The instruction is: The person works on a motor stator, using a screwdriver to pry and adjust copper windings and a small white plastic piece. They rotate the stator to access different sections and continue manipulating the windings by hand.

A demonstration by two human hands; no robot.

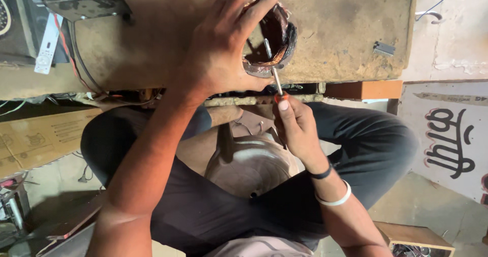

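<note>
Workbench (335,28), worn and dust-brown, fills the upper field from 10 to 2 o'clock; I read it as the support against which the work is braced, since the workpiece sits right at its near edge where both of my hands can reach it. Dark trousers (376,140) span the middle of the view, knees apart, and a rounded metal housing (251,168) rests between them at 6 o'clock of the workpiece, apparently parked in my lap within easy reach. A cardboard sheet (40,137) lies at 9 o'clock, well apart.

My left hand (221,49) clamps the motor stator (274,36) from its 9 o'clock side: the fingers are curled over its upper rim, the thumb is pressed under the lower rim, so the ring stays tilted with its opening toward me. The stator lies on the bench edge just above centre. It appears as a dark ring with coppery-red windings inside, grimy on the outer face.

My right hand (297,127), at 6 o'clock of the stator, pinches the orange handle of a screwdriver (274,74) between thumb and fingers; the thin shaft runs up into the stator's bore. A small comb-like metal part (384,48) lies on the bench at 3 o'clock, apart.
</note>
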